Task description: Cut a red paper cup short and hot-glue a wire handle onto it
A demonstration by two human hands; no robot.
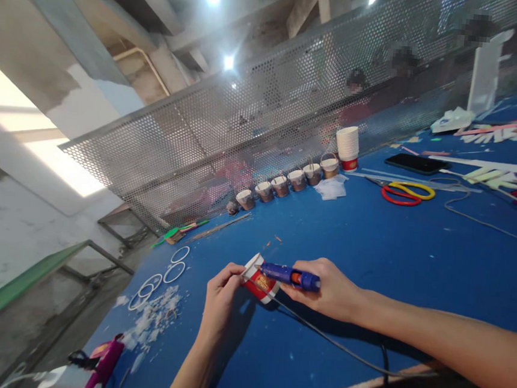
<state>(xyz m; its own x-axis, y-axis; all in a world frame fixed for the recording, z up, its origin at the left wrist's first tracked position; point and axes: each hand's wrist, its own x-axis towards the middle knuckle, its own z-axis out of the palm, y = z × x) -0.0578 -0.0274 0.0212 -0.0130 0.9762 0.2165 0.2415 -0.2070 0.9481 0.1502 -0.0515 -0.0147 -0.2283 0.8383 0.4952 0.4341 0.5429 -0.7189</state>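
Two bare hands work near the worktop's (371, 252) front edge: left hand (221, 287) pinches a red paper cup (260, 283), right hand (329, 291) grips a blue glue gun (290, 276) at its rim, where hot glue could burn the close fingers.

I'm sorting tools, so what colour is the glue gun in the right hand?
Blue plastic glue gun with an orange band, gripped by the right hand; head view.

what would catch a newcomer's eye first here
Near the table's front edge, the right hand holds a blue glue gun against a red-and-white paper cup gripped by the left hand. Behind, small cups line the mesh fence; red and yellow scissors lie right.
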